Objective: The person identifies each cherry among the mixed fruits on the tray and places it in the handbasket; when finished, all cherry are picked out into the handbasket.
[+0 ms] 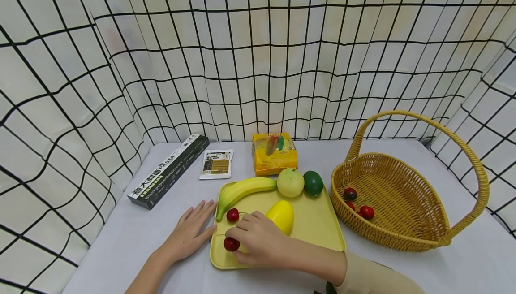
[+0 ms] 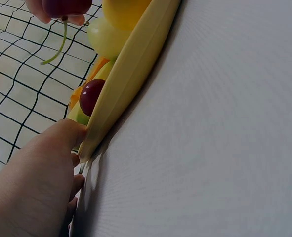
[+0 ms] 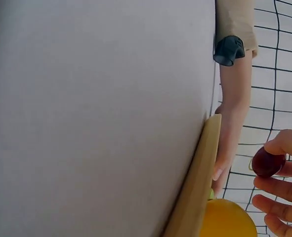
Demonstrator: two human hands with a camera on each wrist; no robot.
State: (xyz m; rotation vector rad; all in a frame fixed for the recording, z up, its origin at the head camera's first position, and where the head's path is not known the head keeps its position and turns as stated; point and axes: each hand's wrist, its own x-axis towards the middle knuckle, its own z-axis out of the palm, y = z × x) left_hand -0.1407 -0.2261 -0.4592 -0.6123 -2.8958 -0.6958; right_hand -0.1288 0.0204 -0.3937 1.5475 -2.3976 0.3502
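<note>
Over the left part of a yellow tray (image 1: pixel 318 222), my right hand (image 1: pixel 262 240) pinches a dark red cherry (image 1: pixel 231 244) between thumb and fingers. The right wrist view shows that cherry (image 3: pixel 268 162) raised above the tray's rim. My left hand (image 1: pixel 191 231) lies with straight fingers at the tray's left edge, its thumb touching the rim in the left wrist view. Another cherry (image 1: pixel 232 215) rests on the tray beside a banana (image 1: pixel 246 189). A yellow mango (image 1: pixel 281 216), partly behind my right hand, a pale green round fruit (image 1: pixel 290 182) and a dark green fruit (image 1: pixel 313 183) lie there too.
Right of the tray stands a wicker basket (image 1: pixel 407 204) with a tall arched handle and several cherries (image 1: pixel 366 212) inside. Behind the tray are a yellow fruit-pictured packet (image 1: pixel 275 154), a small white sachet (image 1: pixel 217 164) and a long dark pasta box (image 1: pixel 169 171). Netted white walls enclose the table.
</note>
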